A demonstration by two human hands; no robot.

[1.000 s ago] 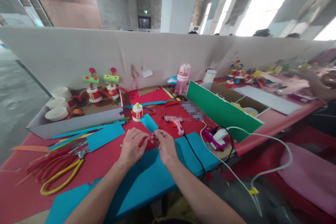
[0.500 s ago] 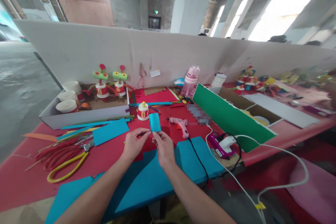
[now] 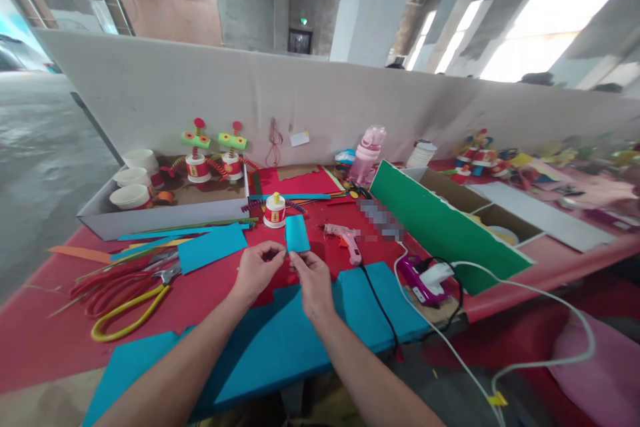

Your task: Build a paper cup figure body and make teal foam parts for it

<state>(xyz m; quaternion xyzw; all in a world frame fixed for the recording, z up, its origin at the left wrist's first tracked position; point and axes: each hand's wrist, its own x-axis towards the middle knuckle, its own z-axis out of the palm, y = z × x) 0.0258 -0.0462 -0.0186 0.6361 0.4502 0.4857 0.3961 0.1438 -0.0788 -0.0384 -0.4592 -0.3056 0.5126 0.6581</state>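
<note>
Between my hands is a small piece of blue paper [image 3: 298, 233], held upright over the red table covering. My left hand [image 3: 260, 270] pinches its lower left corner with thumb and finger. At the bottom edge, the fingers of my right hand [image 3: 313, 277] are closed on it. Just behind the paper stands a red and white paper cup [image 3: 275, 212] with a yellow knob on top and dark coiled strips at its sides. To the right of my right hand lies a pink hot glue gun [image 3: 347, 240], its black cord trailing toward the table's front edge.
Scissors and yellow-handled pliers [image 3: 133, 317] lie at left beside a blue sheet [image 3: 214, 247]. Behind them, a white box [image 3: 165, 221] holds cups and two cup figures. Blue sheets [image 3: 270, 340] cover the front edge. On the right are a purple power strip [image 3: 423, 283] and a green-sided box [image 3: 435, 223].
The view has shifted slightly. My hands keep nearly the same pinch on the blue paper, which now faces me a little more broadly.
</note>
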